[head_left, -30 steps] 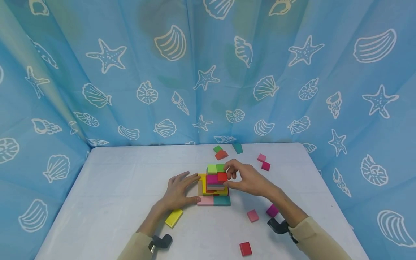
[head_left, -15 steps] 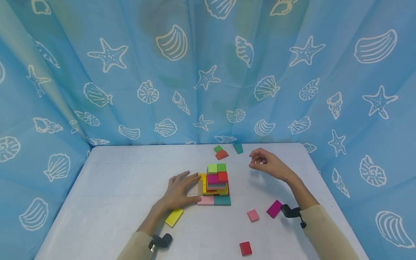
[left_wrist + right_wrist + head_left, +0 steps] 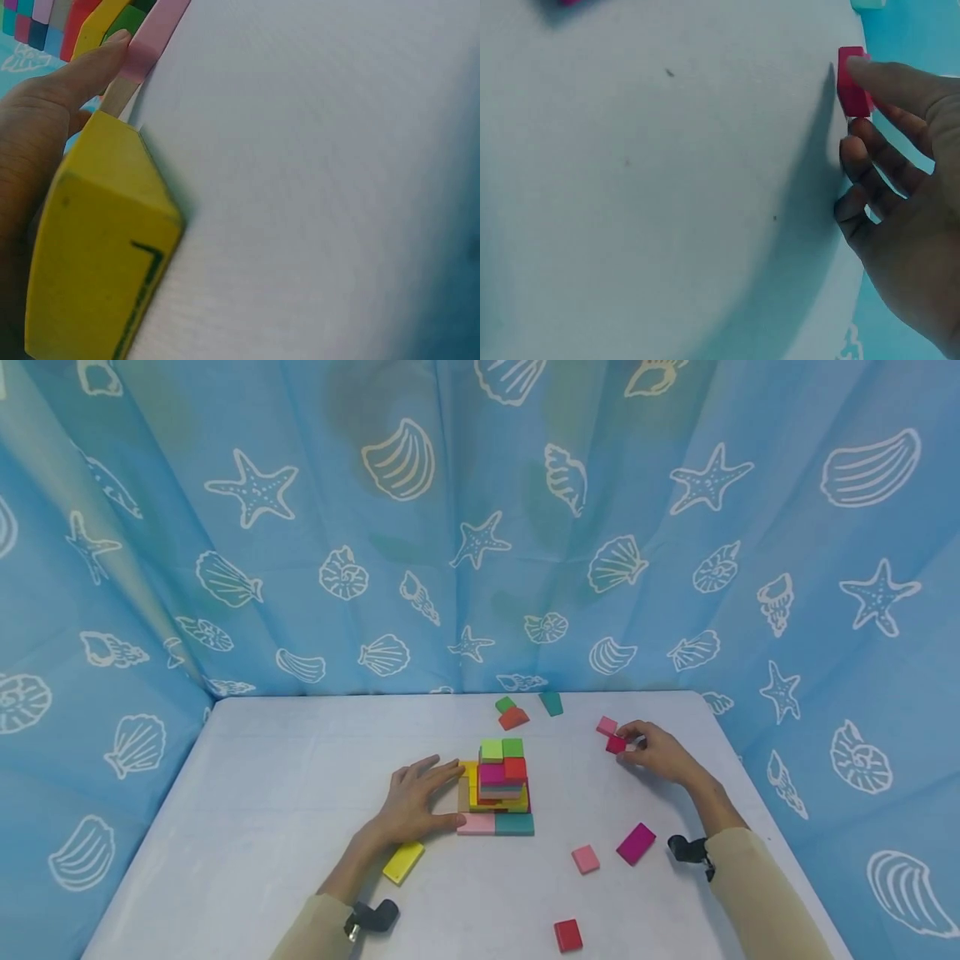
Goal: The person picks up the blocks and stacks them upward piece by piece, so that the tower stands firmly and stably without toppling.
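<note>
A stepped stack of coloured wooden blocks (image 3: 491,774) stands mid-table, with light green and green blocks on top and pink and teal ones along its front base. My left hand (image 3: 412,802) rests at the stack's left side, fingers extended and thumb by the pink base block (image 3: 154,45). Over on the right, my right hand (image 3: 660,752) has its thumb and forefinger at a small crimson block (image 3: 616,744). In the right wrist view the thumb lies on this crimson block (image 3: 853,94), pinching it; the other fingers curl loosely. A light pink block (image 3: 607,725) lies right behind it.
A yellow block (image 3: 403,862) lies under my left wrist. Pink (image 3: 586,859), magenta (image 3: 636,843) and red (image 3: 568,935) blocks lie at front right. Green (image 3: 506,703), orange (image 3: 513,718) and teal (image 3: 551,703) pieces lie near the back edge, before a blue curtain (image 3: 480,527).
My right hand has left the red block on the stack, moved right across the table and come down to the crimson block. My left hand has stayed at the stack.
</note>
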`<state>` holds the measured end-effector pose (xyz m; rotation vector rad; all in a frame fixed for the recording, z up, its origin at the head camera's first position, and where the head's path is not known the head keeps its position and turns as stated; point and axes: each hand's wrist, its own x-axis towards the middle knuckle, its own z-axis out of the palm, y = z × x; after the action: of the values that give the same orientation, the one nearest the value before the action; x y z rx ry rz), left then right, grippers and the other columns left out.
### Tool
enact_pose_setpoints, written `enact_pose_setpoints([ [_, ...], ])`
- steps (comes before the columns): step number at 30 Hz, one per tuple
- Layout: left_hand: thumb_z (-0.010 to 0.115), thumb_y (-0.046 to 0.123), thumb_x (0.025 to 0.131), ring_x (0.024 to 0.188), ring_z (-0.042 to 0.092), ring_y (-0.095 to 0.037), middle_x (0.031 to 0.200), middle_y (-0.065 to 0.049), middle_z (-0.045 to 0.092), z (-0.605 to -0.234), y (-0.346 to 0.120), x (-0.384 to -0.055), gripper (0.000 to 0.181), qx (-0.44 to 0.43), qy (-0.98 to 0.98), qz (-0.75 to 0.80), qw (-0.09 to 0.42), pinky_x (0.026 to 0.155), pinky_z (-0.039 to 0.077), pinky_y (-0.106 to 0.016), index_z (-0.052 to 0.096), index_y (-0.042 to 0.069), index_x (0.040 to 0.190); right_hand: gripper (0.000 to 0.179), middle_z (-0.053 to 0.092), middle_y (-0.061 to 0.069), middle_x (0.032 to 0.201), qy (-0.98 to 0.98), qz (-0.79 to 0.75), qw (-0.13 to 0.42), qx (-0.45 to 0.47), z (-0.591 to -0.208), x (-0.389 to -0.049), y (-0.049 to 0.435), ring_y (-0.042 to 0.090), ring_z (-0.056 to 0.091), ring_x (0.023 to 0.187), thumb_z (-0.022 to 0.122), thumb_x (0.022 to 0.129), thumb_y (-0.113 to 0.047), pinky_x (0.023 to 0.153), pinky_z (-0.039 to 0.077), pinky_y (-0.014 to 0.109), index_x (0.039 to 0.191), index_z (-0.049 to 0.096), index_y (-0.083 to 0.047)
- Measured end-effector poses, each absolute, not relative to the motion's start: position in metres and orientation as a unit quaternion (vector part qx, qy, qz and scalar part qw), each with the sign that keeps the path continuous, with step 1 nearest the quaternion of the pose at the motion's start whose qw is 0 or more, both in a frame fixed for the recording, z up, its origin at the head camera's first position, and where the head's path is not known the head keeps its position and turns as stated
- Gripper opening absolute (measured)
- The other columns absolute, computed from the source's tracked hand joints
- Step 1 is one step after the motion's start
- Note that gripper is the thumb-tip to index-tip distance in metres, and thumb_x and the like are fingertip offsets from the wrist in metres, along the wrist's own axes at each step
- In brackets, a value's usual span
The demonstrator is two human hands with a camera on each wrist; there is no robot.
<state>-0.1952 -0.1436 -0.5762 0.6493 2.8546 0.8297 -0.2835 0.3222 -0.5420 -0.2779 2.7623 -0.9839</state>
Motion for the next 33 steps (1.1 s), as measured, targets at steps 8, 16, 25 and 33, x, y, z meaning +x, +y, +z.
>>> enact_pose_setpoints([
  [8,0.064,0.074,0.080,0.153,0.015,-0.023,0.162,0.015,0.032,-0.573,-0.142,-0.194,0.088,0.206,0.937,0.276,0.059,0.119,0.013,-0.057,0.035,0.040,0.155,0.041,0.062,0.017,0.116,0.942,-0.314,0.087,-0.077,-0.540,-0.281,0.312,0.032,0.059,0.105,0.071,0.092,-0.015,0.087,0.055,0.043,0.129,0.058,-0.001],
  [16,0.065,0.072,0.080,0.153,0.016,-0.024,0.162,0.014,0.033,-0.571,-0.142,-0.193,0.088,0.206,0.936,0.278,0.056,0.118,0.014,-0.057,0.036,0.039,0.155,0.039,0.063,0.014,0.112,0.935,-0.326,0.049,-0.134,-0.515,-0.273,0.279,0.027,0.057,0.096,0.075,0.088,-0.016,0.071,0.053,0.031,0.123,0.062,-0.002],
  [25,0.067,0.069,0.081,0.153,0.016,-0.026,0.162,0.012,0.034,-0.571,-0.143,-0.192,0.088,0.213,0.936,0.277,0.049,0.118,0.014,-0.057,0.036,0.037,0.156,0.045,0.063,-0.001,0.113,0.909,-0.358,0.006,-0.213,-0.459,-0.252,0.219,0.020,0.056,0.095,0.084,0.082,-0.025,0.075,0.052,0.034,0.122,0.066,-0.019],
  [33,0.068,0.069,0.081,0.153,0.017,-0.026,0.162,0.012,0.034,-0.570,-0.142,-0.192,0.087,0.214,0.933,0.285,0.048,0.118,0.015,-0.057,0.037,0.037,0.155,0.043,0.061,-0.008,0.111,0.889,-0.355,0.002,-0.288,-0.419,-0.220,0.168,0.016,0.056,0.098,0.085,0.081,-0.028,0.074,0.055,0.033,0.120,0.066,-0.029],
])
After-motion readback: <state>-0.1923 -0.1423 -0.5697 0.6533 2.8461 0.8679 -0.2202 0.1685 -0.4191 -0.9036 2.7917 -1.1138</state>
